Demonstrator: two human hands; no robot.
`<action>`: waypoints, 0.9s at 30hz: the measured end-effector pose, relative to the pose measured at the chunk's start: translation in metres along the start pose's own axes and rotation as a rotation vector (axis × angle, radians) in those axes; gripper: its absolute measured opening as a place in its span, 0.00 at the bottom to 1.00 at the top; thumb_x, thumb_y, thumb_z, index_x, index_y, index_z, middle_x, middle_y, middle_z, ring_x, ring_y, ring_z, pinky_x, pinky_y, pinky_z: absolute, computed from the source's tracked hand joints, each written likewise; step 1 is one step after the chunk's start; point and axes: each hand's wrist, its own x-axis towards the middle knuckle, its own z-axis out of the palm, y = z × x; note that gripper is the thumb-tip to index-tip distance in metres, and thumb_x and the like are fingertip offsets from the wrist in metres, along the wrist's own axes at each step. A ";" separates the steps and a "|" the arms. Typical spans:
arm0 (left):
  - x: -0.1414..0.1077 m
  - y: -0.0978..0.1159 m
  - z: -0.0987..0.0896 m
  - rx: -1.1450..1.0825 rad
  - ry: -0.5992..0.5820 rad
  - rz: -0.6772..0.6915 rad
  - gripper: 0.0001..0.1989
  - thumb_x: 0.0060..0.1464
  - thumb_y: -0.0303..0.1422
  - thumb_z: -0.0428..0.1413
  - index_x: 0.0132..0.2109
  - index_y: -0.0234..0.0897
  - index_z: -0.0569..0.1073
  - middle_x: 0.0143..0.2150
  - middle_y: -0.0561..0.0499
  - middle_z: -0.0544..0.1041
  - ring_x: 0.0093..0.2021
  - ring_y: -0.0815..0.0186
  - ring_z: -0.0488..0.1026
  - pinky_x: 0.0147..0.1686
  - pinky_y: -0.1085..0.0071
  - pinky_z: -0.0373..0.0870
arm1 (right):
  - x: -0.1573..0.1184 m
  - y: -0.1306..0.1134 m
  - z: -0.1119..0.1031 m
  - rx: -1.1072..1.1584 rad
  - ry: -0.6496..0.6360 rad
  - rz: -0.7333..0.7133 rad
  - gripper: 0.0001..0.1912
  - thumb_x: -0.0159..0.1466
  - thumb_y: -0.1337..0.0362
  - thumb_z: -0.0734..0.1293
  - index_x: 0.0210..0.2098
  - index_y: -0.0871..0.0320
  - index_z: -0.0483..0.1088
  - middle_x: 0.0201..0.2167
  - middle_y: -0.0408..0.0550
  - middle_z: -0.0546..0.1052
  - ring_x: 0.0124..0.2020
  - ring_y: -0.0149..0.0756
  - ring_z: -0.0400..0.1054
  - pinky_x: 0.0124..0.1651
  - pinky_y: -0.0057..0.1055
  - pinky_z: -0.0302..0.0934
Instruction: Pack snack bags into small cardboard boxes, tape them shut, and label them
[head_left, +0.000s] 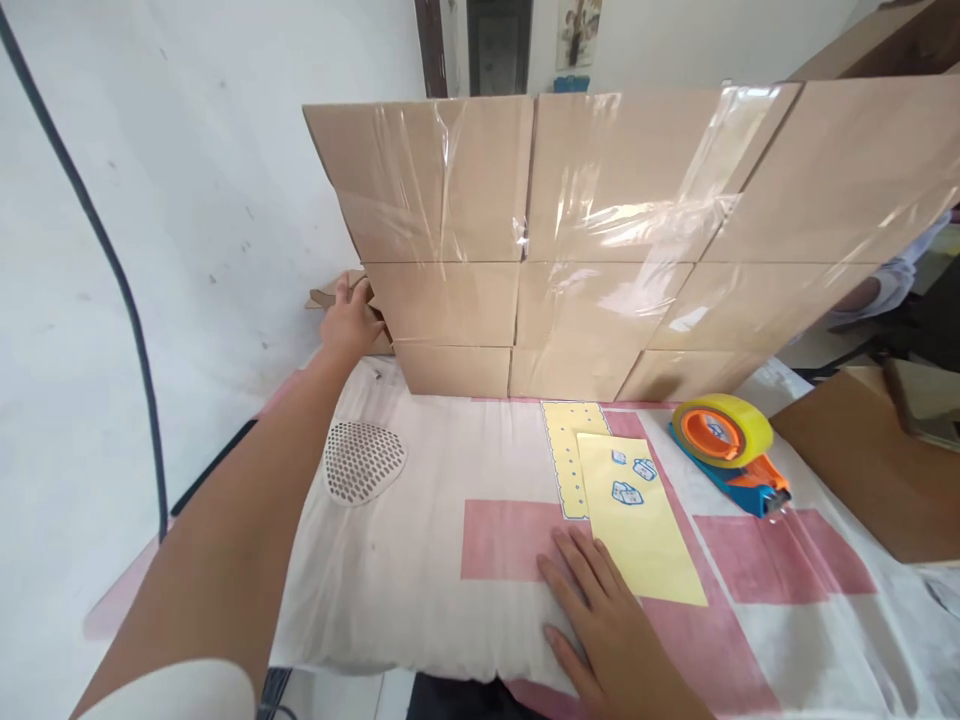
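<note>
My left hand (351,322) reaches forward to the left end of a wall of taped cardboard boxes (480,300). Its bent fingers close on a piece of brown cardboard (324,298) beside the wall; the fingertips are partly hidden. Palm down on the cloth, my right hand (600,620) lies with its fingers stretched out, beside the lower left edge of a yellow paper sheet (652,550) with small blue-outlined pictures. That sheet overlaps a yellow scallop-edged strip (564,465). To their right lies a blue and orange tape dispenser (739,485) carrying a clear yellowish tape roll (757,425).
A white perforated mesh piece (364,462) lies left on the white and pink cloth (420,610). Brown cardboard (870,460) lies at the right edge. A black cable (112,260) hangs along the left wall. Another person's sleeve (904,275) shows behind the boxes.
</note>
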 end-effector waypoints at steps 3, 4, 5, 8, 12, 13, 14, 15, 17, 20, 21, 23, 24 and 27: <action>0.025 0.013 0.003 0.054 -0.103 -0.024 0.28 0.61 0.37 0.59 0.64 0.27 0.65 0.68 0.34 0.62 0.56 0.56 0.73 0.57 0.50 0.70 | 0.003 0.002 -0.001 -0.018 0.023 -0.025 0.33 0.67 0.55 0.64 0.69 0.57 0.63 0.72 0.59 0.58 0.69 0.62 0.60 0.59 0.58 0.70; 0.028 0.016 0.004 0.057 -0.099 -0.041 0.26 0.64 0.38 0.57 0.64 0.28 0.66 0.66 0.36 0.64 0.55 0.58 0.73 0.56 0.51 0.71 | 0.004 0.003 -0.001 -0.021 0.031 -0.029 0.33 0.67 0.55 0.64 0.69 0.57 0.63 0.71 0.59 0.59 0.68 0.62 0.62 0.58 0.57 0.71; 0.029 0.019 0.005 0.068 -0.090 -0.060 0.25 0.66 0.39 0.55 0.63 0.29 0.66 0.64 0.37 0.67 0.54 0.59 0.74 0.56 0.52 0.72 | 0.004 0.003 -0.001 -0.021 0.035 -0.029 0.32 0.67 0.55 0.64 0.68 0.57 0.64 0.71 0.59 0.60 0.68 0.61 0.62 0.57 0.57 0.72; 0.029 0.022 0.002 0.116 -0.061 -0.119 0.21 0.66 0.39 0.56 0.60 0.31 0.69 0.59 0.40 0.72 0.54 0.59 0.74 0.54 0.53 0.74 | 0.005 0.002 -0.001 0.001 0.037 -0.008 0.32 0.67 0.55 0.64 0.68 0.56 0.64 0.71 0.58 0.60 0.68 0.60 0.62 0.59 0.57 0.71; 0.013 0.018 -0.029 0.173 -0.010 -0.167 0.21 0.65 0.39 0.57 0.59 0.31 0.70 0.58 0.41 0.72 0.53 0.60 0.74 0.54 0.55 0.75 | 0.001 0.000 0.001 0.070 0.033 0.048 0.29 0.67 0.57 0.64 0.67 0.54 0.65 0.72 0.54 0.59 0.71 0.59 0.58 0.62 0.58 0.68; 0.004 0.019 -0.042 0.188 0.011 -0.167 0.21 0.65 0.39 0.56 0.57 0.29 0.71 0.59 0.40 0.71 0.53 0.60 0.74 0.54 0.55 0.74 | 0.000 0.000 0.001 0.088 0.030 0.058 0.29 0.68 0.57 0.64 0.67 0.54 0.65 0.72 0.53 0.59 0.71 0.59 0.57 0.63 0.58 0.67; -0.006 0.020 -0.055 0.204 0.034 -0.162 0.20 0.66 0.39 0.55 0.56 0.25 0.71 0.60 0.39 0.70 0.53 0.59 0.74 0.55 0.54 0.74 | 0.000 0.000 0.002 0.105 0.030 0.067 0.28 0.68 0.57 0.63 0.66 0.54 0.66 0.72 0.53 0.60 0.71 0.58 0.57 0.64 0.58 0.66; -0.018 0.022 -0.070 0.221 0.057 -0.149 0.20 0.66 0.37 0.53 0.54 0.21 0.71 0.61 0.36 0.68 0.53 0.57 0.74 0.55 0.52 0.73 | -0.001 -0.001 0.003 0.119 0.032 0.073 0.27 0.68 0.56 0.63 0.66 0.54 0.66 0.71 0.53 0.61 0.71 0.58 0.56 0.65 0.59 0.65; -0.048 0.031 -0.099 0.261 0.100 -0.113 0.19 0.65 0.33 0.49 0.51 0.14 0.70 0.63 0.30 0.64 0.52 0.52 0.75 0.55 0.48 0.71 | -0.001 -0.001 0.004 0.144 0.040 0.085 0.26 0.69 0.56 0.62 0.65 0.54 0.67 0.71 0.54 0.62 0.71 0.58 0.57 0.66 0.60 0.63; -0.103 0.046 -0.135 0.330 0.148 -0.089 0.16 0.60 0.29 0.49 0.48 0.15 0.70 0.62 0.28 0.64 0.51 0.46 0.75 0.52 0.45 0.72 | -0.001 -0.001 0.005 0.189 0.045 0.097 0.26 0.70 0.56 0.62 0.65 0.55 0.67 0.71 0.55 0.62 0.72 0.58 0.55 0.68 0.59 0.61; -0.125 0.050 -0.145 0.352 0.160 -0.092 0.15 0.58 0.29 0.51 0.47 0.18 0.70 0.61 0.29 0.65 0.51 0.45 0.75 0.51 0.46 0.73 | -0.001 -0.001 0.005 0.210 0.042 0.097 0.25 0.70 0.56 0.62 0.65 0.55 0.67 0.71 0.56 0.62 0.72 0.58 0.55 0.68 0.60 0.60; -0.174 0.054 -0.160 0.390 0.186 -0.105 0.13 0.56 0.31 0.52 0.45 0.24 0.71 0.59 0.32 0.66 0.48 0.46 0.76 0.46 0.48 0.75 | -0.002 -0.001 0.003 0.266 0.042 0.101 0.25 0.70 0.57 0.62 0.64 0.57 0.67 0.70 0.57 0.63 0.72 0.59 0.55 0.69 0.60 0.59; -0.201 0.055 -0.165 0.406 0.202 -0.105 0.13 0.56 0.35 0.52 0.44 0.29 0.70 0.58 0.35 0.67 0.46 0.47 0.76 0.43 0.49 0.76 | -0.003 -0.001 0.001 0.307 0.053 0.113 0.24 0.70 0.58 0.61 0.64 0.58 0.67 0.69 0.58 0.64 0.72 0.58 0.55 0.69 0.60 0.59; -0.280 0.048 -0.174 0.434 0.308 -0.070 0.11 0.54 0.42 0.51 0.38 0.38 0.68 0.56 0.39 0.67 0.43 0.48 0.76 0.32 0.54 0.75 | -0.009 0.000 -0.008 0.499 0.143 0.193 0.27 0.70 0.60 0.61 0.67 0.58 0.60 0.71 0.60 0.60 0.72 0.51 0.55 0.70 0.53 0.60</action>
